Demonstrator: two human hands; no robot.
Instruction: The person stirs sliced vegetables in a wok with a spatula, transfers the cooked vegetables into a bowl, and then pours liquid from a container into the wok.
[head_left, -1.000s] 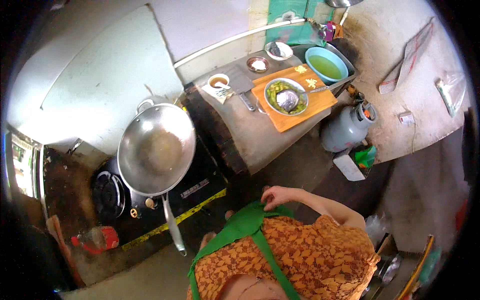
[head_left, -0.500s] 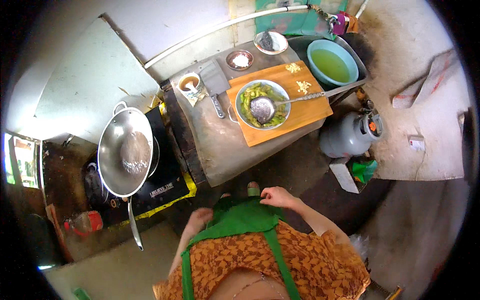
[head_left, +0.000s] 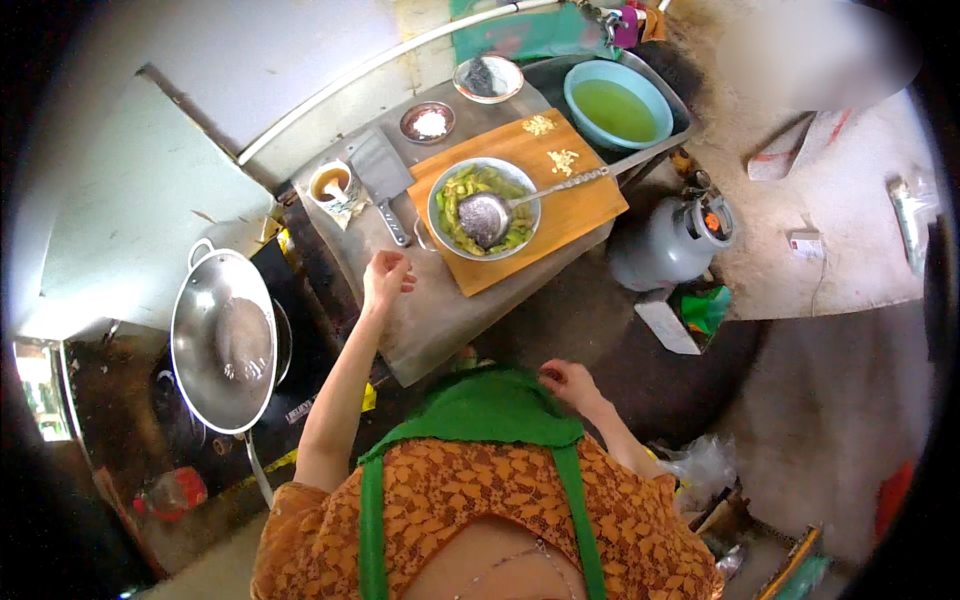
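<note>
My left hand (head_left: 388, 279) reaches over the near left part of the worktable, empty, its fingers loosely bent and apart. Just beyond it lies a cleaver (head_left: 378, 170) with a black handle toward me. To the hand's right, a bowl of green peppers (head_left: 462, 192) stands on a wooden cutting board (head_left: 590, 205), with a metal ladle (head_left: 486, 218) resting in it. At the right edge of my green apron (head_left: 480, 405) is my right hand (head_left: 568, 384), fingers curled closed; what they hold, if anything, is hidden.
A wok (head_left: 225, 340) sits on the stove at left. A cup of brown liquid (head_left: 331, 182), a dish of white stuff (head_left: 428, 122) and a white bowl (head_left: 488, 78) line the table's back. Chopped pieces (head_left: 563, 161) lie on the board. Right are a blue basin (head_left: 618, 103) and gas cylinder (head_left: 665, 245).
My left hand has moved from beside the apron forward over the table, below the cleaver handle. My right hand stays by the apron's edge. The view has shifted, turning slightly right.
</note>
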